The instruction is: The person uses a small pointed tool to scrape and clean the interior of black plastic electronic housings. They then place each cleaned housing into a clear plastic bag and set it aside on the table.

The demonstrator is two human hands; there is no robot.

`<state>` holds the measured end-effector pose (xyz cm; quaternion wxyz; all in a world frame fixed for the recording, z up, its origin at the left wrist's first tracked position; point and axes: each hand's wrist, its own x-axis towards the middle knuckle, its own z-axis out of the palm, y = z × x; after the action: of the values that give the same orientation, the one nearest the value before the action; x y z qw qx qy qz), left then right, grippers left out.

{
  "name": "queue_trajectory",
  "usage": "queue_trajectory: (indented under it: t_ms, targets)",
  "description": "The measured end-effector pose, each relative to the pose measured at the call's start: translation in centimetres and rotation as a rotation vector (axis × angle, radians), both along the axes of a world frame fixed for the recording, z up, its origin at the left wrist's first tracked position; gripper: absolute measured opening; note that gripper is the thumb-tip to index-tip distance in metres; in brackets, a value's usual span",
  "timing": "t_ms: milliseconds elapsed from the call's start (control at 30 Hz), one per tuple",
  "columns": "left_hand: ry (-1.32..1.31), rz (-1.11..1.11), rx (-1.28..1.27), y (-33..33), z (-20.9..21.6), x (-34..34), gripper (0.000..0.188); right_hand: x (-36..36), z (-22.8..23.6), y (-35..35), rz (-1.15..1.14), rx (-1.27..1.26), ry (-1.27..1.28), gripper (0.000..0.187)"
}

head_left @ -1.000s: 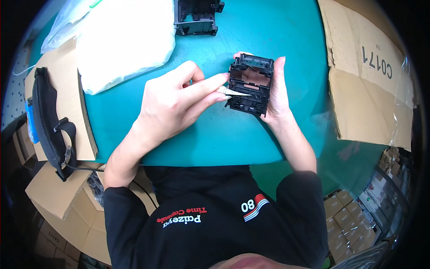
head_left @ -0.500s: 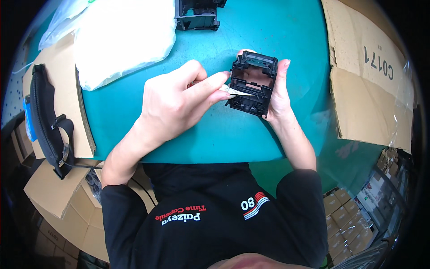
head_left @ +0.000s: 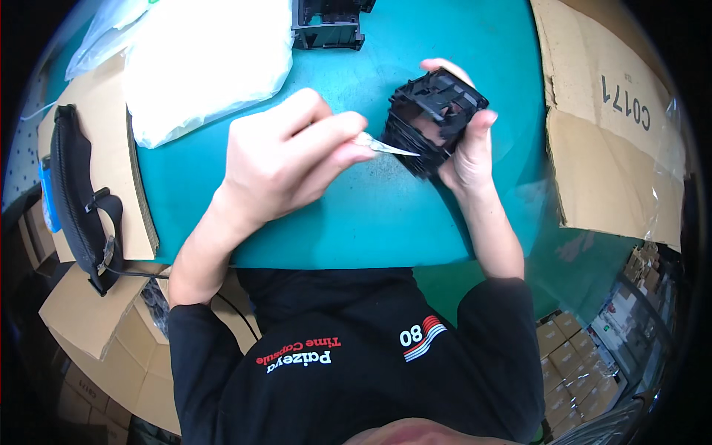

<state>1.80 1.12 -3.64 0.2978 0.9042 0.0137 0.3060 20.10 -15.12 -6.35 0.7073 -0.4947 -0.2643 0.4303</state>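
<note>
My right hand (head_left: 470,152) grips a black plastic housing (head_left: 439,100), an open frame with ribs and a hollow middle, tilted above the green table. Its thumb presses the near right side while other fingers wrap behind the far edge. In a closed pinch, my left hand (head_left: 285,159) holds pointed silvery tweezers (head_left: 386,147). Their tip lies over the lower part of the housing; whether it touches cannot be made out. The tweezers' rear end is hidden in my fingers.
Another black plastic housing (head_left: 328,35) stands at the table's far edge. A white plastic bag (head_left: 208,70) lies far left, beside cardboard (head_left: 111,170) bearing a black padded strap (head_left: 74,193). A large cardboard flap (head_left: 612,170) borders the right side, and an open carton (head_left: 111,326) sits lower left.
My right hand has turned and tilted the housing, its far end swinging up and right. My left hand has shifted slightly left with the tweezers still pinched.
</note>
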Motion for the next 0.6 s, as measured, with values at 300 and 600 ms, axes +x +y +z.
queue_trajectory:
  t_ms: [300,600]
  targets:
    - [0.122,-0.036,-0.337,-2.4,-0.3,0.7,0.092,-1.8,1.8,-0.1,-0.014,0.078,-1.296,0.092]
    - [-0.065,-0.148,-0.802,-2.0,-0.4,0.2,0.072,0.5,1.2,-0.1,0.021,0.239,-0.661,0.1]
